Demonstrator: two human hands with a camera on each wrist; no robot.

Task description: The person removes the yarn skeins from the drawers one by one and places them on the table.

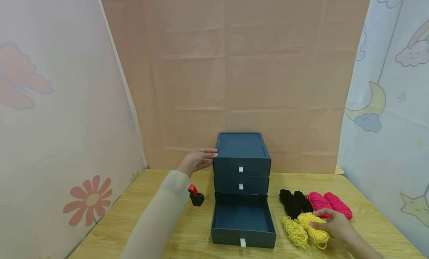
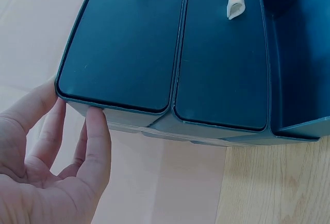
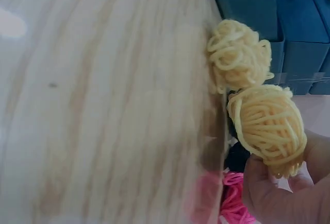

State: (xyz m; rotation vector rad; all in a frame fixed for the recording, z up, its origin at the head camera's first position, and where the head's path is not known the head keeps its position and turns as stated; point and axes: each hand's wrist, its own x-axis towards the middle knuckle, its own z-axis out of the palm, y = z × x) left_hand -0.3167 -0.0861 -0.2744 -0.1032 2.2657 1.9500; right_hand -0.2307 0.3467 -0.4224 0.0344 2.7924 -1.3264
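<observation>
A dark blue unit of stacked drawers (image 1: 241, 145) stands on the table, each front bearing a small white pull tab. Its bottom drawer (image 1: 242, 236) is pulled out toward me. My left hand (image 1: 200, 159) touches the top left side of the unit, its fingertips (image 2: 95, 118) against the edge in the left wrist view. At the right, my right hand (image 1: 335, 225) pinches one yellow yarn skein (image 3: 270, 126) between thumb and fingers. A second yellow yarn skein (image 1: 295, 232) lies just left of it.
Two black yarn skeins (image 1: 289, 203) and two pink yarn skeins (image 1: 337, 205) lie behind the yellow ones. A small red and black object (image 1: 196, 195) is left of the drawers, partly behind my left sleeve (image 1: 161, 214). A brown backdrop (image 1: 187, 84) rises behind the table.
</observation>
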